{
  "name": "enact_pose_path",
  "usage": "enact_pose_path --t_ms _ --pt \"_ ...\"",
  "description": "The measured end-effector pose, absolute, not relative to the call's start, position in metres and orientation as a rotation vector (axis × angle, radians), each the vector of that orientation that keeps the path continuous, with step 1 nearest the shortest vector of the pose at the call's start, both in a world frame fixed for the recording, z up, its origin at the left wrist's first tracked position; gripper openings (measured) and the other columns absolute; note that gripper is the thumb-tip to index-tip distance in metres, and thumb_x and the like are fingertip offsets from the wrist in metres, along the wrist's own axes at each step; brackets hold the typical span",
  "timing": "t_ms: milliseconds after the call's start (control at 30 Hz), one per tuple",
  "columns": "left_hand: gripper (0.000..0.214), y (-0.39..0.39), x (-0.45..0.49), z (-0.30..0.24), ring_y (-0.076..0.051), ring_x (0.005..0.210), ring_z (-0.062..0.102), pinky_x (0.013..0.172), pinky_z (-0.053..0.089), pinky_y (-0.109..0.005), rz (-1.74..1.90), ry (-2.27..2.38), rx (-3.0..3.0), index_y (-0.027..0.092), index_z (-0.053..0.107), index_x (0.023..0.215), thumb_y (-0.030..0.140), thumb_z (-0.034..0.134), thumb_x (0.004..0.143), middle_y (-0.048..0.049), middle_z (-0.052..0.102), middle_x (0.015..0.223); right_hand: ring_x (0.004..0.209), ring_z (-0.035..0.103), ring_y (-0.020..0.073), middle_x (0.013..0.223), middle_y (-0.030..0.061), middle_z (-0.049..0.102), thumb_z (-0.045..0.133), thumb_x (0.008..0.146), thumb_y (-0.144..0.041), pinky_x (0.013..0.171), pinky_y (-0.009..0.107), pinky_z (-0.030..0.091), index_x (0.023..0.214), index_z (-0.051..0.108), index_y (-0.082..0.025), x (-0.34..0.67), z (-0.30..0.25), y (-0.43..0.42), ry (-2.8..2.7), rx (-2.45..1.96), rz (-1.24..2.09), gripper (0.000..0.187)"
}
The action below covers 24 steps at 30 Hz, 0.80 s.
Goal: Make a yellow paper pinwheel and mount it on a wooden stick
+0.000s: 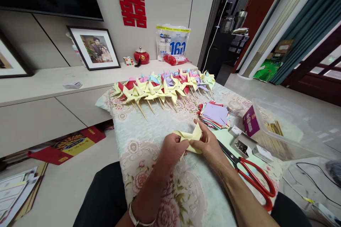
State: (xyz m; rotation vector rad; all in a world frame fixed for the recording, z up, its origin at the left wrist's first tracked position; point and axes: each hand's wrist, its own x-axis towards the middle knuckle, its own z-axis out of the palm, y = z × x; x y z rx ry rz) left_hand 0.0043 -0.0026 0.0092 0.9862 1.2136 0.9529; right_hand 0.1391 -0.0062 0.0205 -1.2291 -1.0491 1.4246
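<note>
Both my hands hold one folded yellow paper piece (189,137) above the flowered tablecloth (149,127). My left hand (172,149) pinches its left side, fingers closed. My right hand (209,143) pinches its right side, with a paper point sticking up above the thumb. A row of finished paper pinwheels (162,88) on wooden sticks lies across the far end of the table. A stack of coloured paper squares (215,114) sits just beyond my right hand.
Red-handled scissors (253,177) lie to the right of my right arm. Further right are a small open box of pins (241,146), a purple box (250,120), a round jar (234,107) and a clear plastic bin (287,131) holding wooden sticks. A low cabinet (39,81) runs behind.
</note>
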Motion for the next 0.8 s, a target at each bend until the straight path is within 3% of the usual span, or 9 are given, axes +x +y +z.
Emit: enact_pose_path --t_ms 233,367,533,667,733,800 --pt "0.015 -0.004 0.004 0.012 -0.011 0.043 0.047 0.042 0.036 -0.022 0.955 1.245 1.013 0.015 0.065 0.063 0.028 0.061 0.058 0.0013 0.058 0.049 0.056 0.050 0.0121 0.072 -0.0052 0.061 0.068 0.056 -0.017 0.052 0.024 0.038 0.149 0.038 -0.013 0.141 0.014 -0.003 -1.089 -1.249 1.363 0.098" --pt "0.019 -0.005 0.004 0.018 -0.012 0.045 0.052 0.045 0.041 -0.022 0.960 1.215 0.946 0.014 0.067 0.067 0.030 0.066 0.056 -0.0008 0.065 0.054 0.057 0.053 0.0116 0.075 -0.0043 0.064 0.067 0.056 -0.014 0.053 0.023 0.040 0.146 0.040 -0.012 0.140 0.019 -0.003 -1.075 -1.206 1.394 0.094" --pt "0.020 -0.004 0.000 0.017 -0.011 0.044 0.050 0.044 0.039 -0.021 0.975 1.159 0.941 0.012 0.069 0.068 0.030 0.070 0.057 0.0003 0.063 0.051 0.070 0.060 0.0151 0.085 -0.0008 0.068 0.069 0.064 -0.019 0.064 0.026 0.047 0.128 0.060 -0.018 0.142 0.026 -0.008 -1.210 -1.181 1.356 0.065" --pt "0.020 -0.004 -0.001 0.013 -0.012 0.046 0.053 0.045 0.041 -0.022 1.017 1.155 0.882 0.012 0.069 0.067 0.030 0.071 0.057 -0.0013 0.065 0.054 0.084 0.064 0.0203 0.095 0.0046 0.071 0.071 0.076 -0.031 0.077 0.032 0.048 0.113 0.069 -0.019 0.167 0.035 -0.018 -1.375 -1.386 0.947 0.039" --pt "0.020 -0.003 -0.001 0.012 -0.014 0.049 0.056 0.046 0.045 -0.022 1.041 1.159 0.848 0.012 0.070 0.069 0.028 0.071 0.057 -0.0017 0.067 0.056 0.081 0.063 0.0200 0.089 0.0042 0.071 0.063 0.085 -0.033 0.075 0.031 0.047 0.097 0.071 -0.020 0.190 0.045 -0.027 -1.529 -1.475 0.700 0.019" --pt "0.020 -0.003 0.000 0.011 -0.015 0.050 0.058 0.048 0.047 -0.023 1.059 1.163 0.818 0.012 0.070 0.070 0.027 0.071 0.057 -0.0021 0.068 0.057 0.075 0.061 0.0191 0.081 0.0034 0.070 0.055 0.090 -0.031 0.071 0.030 0.044 0.079 0.068 -0.021 0.217 0.058 -0.037 -1.660 -1.583 0.451 0.019"
